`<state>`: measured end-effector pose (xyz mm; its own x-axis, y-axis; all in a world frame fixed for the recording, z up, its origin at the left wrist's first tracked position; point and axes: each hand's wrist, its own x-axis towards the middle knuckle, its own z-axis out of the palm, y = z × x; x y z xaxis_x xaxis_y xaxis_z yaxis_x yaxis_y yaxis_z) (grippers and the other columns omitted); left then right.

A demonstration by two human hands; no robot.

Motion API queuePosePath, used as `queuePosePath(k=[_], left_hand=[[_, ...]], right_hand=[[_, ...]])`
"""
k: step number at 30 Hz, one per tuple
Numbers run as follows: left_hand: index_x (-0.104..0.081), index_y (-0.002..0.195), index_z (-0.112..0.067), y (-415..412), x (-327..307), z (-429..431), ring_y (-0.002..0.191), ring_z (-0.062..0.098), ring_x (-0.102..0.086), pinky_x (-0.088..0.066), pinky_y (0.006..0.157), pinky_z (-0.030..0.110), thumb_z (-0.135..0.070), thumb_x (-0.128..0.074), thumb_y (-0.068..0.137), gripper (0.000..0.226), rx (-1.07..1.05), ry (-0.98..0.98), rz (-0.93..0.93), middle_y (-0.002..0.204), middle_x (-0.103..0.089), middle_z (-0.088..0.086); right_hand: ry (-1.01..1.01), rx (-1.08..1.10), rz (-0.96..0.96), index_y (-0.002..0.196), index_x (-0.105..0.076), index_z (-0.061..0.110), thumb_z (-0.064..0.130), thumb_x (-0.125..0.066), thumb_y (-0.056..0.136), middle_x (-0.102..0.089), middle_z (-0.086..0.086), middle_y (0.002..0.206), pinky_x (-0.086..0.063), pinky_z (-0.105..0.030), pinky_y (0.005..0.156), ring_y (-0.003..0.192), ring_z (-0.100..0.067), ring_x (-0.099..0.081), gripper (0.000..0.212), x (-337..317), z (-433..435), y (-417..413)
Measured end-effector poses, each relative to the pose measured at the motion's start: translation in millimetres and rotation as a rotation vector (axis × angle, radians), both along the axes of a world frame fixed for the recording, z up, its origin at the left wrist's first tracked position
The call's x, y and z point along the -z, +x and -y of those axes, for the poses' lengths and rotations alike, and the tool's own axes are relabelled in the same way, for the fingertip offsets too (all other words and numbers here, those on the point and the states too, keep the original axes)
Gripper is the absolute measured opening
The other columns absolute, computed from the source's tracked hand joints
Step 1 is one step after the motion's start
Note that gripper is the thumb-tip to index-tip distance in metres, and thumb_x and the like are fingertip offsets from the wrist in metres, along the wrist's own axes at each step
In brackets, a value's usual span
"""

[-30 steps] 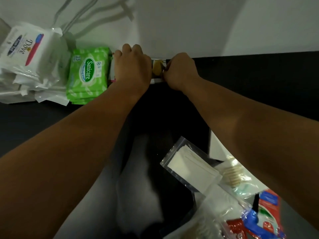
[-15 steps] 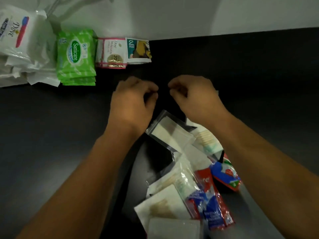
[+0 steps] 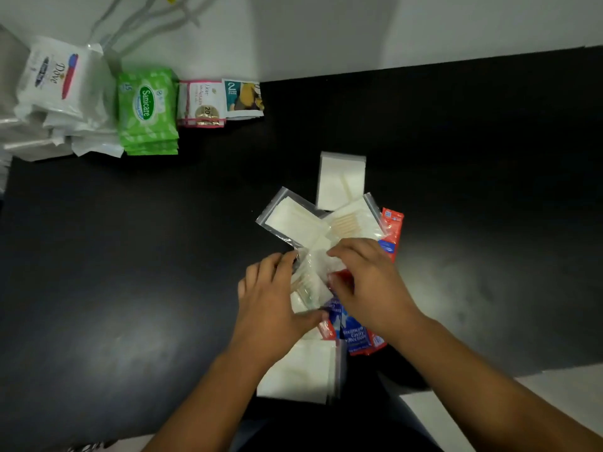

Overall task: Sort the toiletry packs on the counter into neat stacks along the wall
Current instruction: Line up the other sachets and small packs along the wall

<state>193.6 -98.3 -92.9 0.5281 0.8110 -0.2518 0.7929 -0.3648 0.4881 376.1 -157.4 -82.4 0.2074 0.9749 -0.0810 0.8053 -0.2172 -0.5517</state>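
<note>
Along the wall stand stacks of white Dove packs, green Sanicare wipes, pink Dove sachets and teal-and-yellow sachets. A loose pile lies mid-counter: a clear pack of white pads, a white pack, a cotton swab pack, red-and-blue toothpaste sachets and a large white pack. Over this pile my left hand and my right hand both pinch a small clear swab pack between fingers and thumb.
The black counter runs from the white wall to its front edge near my body. Cables hang on the wall above the Dove packs. A pale floor strip shows at the lower right.
Both hands have drawn back from the sachets at the wall to the loose pile near me. They now hold a clear swab pack between them.
</note>
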Motion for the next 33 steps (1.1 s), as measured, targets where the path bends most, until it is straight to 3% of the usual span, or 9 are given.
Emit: queuePosePath(k=[6, 10, 13, 17, 21, 24, 28, 33], left_hand=[[-0.030, 0.148, -0.032, -3, 2, -7, 0.120, 0.014, -0.036, -0.028, 0.098, 0.032, -0.059, -0.074, 0.073, 0.092, -0.032, 0.028, -0.063, 0.135, -0.045, -0.010], [-0.031, 0.148, -0.032, -3, 1, -17, 0.123, 0.013, -0.040, -0.029, 0.099, 0.031, -0.052, -0.076, 0.077, 0.086, -0.045, -0.013, -0.018, 0.134, -0.048, -0.009], [-0.036, 0.144, -0.034, -6, 1, -24, 0.119, 0.011, -0.044, -0.032, 0.099, 0.030, -0.050, -0.077, 0.078, 0.079, -0.073, -0.058, 0.052, 0.129, -0.051, -0.011], [-0.056, 0.120, -0.034, -13, -7, -33, 0.100, 0.005, -0.060, -0.053, 0.089, 0.030, -0.032, -0.075, 0.086, 0.039, -0.227, -0.213, 0.252, 0.110, -0.061, -0.013], [-0.068, 0.098, -0.023, -24, -19, -45, 0.086, 0.007, -0.067, -0.058, 0.082, 0.028, -0.016, -0.068, 0.092, 0.009, -0.336, -0.282, 0.369, 0.092, -0.069, -0.008], [-0.068, 0.102, -0.023, -31, -25, -54, 0.085, 0.009, -0.069, -0.060, 0.080, 0.032, -0.018, -0.069, 0.092, 0.012, -0.358, -0.327, 0.413, 0.090, -0.071, -0.006], [-0.061, 0.119, -0.027, -31, -33, -57, 0.084, 0.003, -0.070, -0.056, 0.074, 0.021, -0.021, -0.074, 0.088, 0.034, -0.265, -0.434, 0.387, 0.089, -0.071, -0.007], [-0.071, 0.100, -0.025, -25, -34, -57, 0.085, 0.004, -0.070, -0.055, 0.068, 0.016, -0.019, -0.073, 0.089, 0.012, -0.135, -0.374, 0.265, 0.090, -0.071, -0.007]], right_hand=[[-0.078, -0.024, 0.025, 0.135, -0.053, 0.021, 0.031, -0.067, 0.090, -0.042, 0.000, 0.149, -0.037, -0.043, 0.114, 0.140, -0.021, -0.035, 0.048, 14, 10, -13], [-0.100, -0.008, -0.006, 0.142, -0.045, 0.021, 0.033, -0.061, 0.095, -0.031, 0.003, 0.158, -0.021, -0.038, 0.119, 0.148, -0.019, -0.022, 0.051, 17, -2, -16], [-0.088, -0.001, -0.018, 0.141, -0.047, 0.020, 0.032, -0.062, 0.095, -0.032, 0.001, 0.157, -0.027, -0.042, 0.120, 0.147, -0.020, -0.025, 0.051, 15, -10, -15], [-0.141, -0.002, 0.011, 0.145, -0.041, 0.022, 0.035, -0.061, 0.095, -0.028, 0.002, 0.159, -0.026, -0.037, 0.119, 0.146, -0.019, -0.025, 0.056, 8, -18, -9], [-0.169, -0.001, 0.058, 0.144, -0.044, 0.023, 0.037, -0.058, 0.096, -0.032, 0.001, 0.157, -0.027, -0.036, 0.117, 0.143, -0.019, -0.028, 0.051, 1, -26, -5], [-0.177, 0.010, 0.080, 0.139, -0.051, 0.024, 0.039, -0.058, 0.095, -0.034, 0.002, 0.156, -0.028, -0.037, 0.116, 0.142, -0.019, -0.028, 0.046, -3, -28, -7], [-0.166, 0.009, 0.163, 0.128, -0.062, 0.028, 0.044, -0.063, 0.091, -0.034, 0.001, 0.154, -0.030, -0.041, 0.114, 0.140, -0.021, -0.027, 0.040, -4, -30, -14], [-0.157, -0.033, 0.242, 0.130, -0.061, 0.027, 0.043, -0.062, 0.091, -0.036, -0.001, 0.153, -0.030, -0.042, 0.111, 0.138, -0.024, -0.028, 0.042, -7, -32, -21]])
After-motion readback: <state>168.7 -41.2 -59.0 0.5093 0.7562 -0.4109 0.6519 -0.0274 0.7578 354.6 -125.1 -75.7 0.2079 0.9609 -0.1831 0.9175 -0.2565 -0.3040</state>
